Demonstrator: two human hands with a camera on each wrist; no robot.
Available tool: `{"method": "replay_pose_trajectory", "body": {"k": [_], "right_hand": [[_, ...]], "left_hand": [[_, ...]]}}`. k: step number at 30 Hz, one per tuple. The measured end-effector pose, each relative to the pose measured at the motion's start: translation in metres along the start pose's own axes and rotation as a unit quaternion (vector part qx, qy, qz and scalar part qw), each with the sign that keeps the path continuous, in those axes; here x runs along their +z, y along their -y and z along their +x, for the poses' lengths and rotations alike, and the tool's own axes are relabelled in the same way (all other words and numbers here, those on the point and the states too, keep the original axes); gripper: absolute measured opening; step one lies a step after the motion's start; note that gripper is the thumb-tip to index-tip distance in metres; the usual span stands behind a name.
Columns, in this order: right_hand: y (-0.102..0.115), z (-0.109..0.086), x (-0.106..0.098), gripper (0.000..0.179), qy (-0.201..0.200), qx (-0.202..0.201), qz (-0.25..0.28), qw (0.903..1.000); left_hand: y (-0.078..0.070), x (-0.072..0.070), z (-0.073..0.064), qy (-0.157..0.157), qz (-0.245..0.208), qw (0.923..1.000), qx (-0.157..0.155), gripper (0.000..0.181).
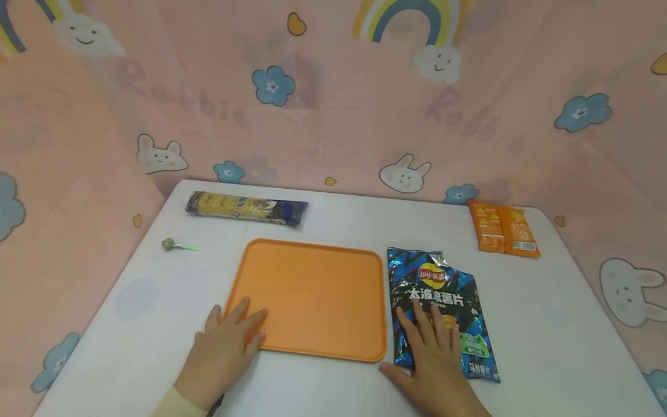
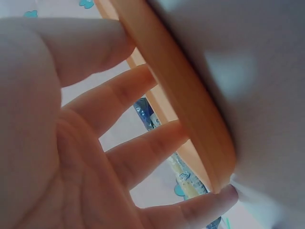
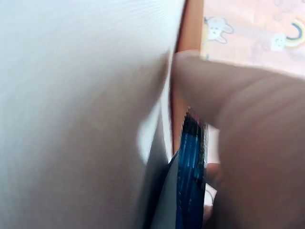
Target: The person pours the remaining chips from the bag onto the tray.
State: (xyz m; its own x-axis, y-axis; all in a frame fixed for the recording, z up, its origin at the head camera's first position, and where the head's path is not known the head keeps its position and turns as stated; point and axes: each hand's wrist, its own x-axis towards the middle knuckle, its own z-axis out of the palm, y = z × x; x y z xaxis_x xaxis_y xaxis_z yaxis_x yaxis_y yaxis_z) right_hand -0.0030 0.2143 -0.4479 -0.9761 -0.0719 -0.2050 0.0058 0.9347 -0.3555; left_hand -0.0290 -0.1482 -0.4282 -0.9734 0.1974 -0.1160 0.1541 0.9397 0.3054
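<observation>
Glossy film chip bag, smooth plastic-looking tray, matt cloth backdrop.

Head view evenly lit; glints on chip bag. Left wrist view dimmer, tabletop shadowed. Right hand blurred.

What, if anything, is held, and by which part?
Nothing: left hand spread over the near-left corner of the orange tray, right hand spread over the near part of the chip bag.

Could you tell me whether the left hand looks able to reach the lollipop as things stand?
Probably yes: nothing lies between the left hand and the lollipop, which sits apart from other things. Its spread fingers rest at the orange tray, so it would likely just need to lift away.
</observation>
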Motion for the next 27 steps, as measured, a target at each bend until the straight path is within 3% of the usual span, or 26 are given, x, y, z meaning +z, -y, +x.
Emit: {"method": "replay_pose_trajectory", "body": {"k": [4,11,16,20,27], "right_hand": [[-0.002,0.002,0.003,0.109,0.002,-0.001,0.001,1.0000],[-0.005,0.007,0.007,0.093,-0.024,-0.014,0.002,0.9996],[-0.009,0.010,0.007,0.077,-0.032,-0.020,0.015,0.9992],[-0.011,0.010,0.005,0.062,-0.047,-0.019,0.052,0.9974],[-0.010,0.007,-0.002,0.048,-0.109,-0.018,0.107,0.9881]], "left_hand": [[0.001,-0.001,0.001,-0.001,-0.009,1.0000,0.003,0.045],[0.002,-0.006,0.010,-0.011,-0.034,0.9984,0.045,0.049],[-0.001,-0.009,0.015,0.011,-0.051,0.9985,0.019,0.050],[-0.002,-0.009,0.017,0.011,-0.060,0.9981,-0.004,0.049],[-0.003,-0.009,0.017,0.011,-0.055,0.9983,-0.013,0.052]]}}
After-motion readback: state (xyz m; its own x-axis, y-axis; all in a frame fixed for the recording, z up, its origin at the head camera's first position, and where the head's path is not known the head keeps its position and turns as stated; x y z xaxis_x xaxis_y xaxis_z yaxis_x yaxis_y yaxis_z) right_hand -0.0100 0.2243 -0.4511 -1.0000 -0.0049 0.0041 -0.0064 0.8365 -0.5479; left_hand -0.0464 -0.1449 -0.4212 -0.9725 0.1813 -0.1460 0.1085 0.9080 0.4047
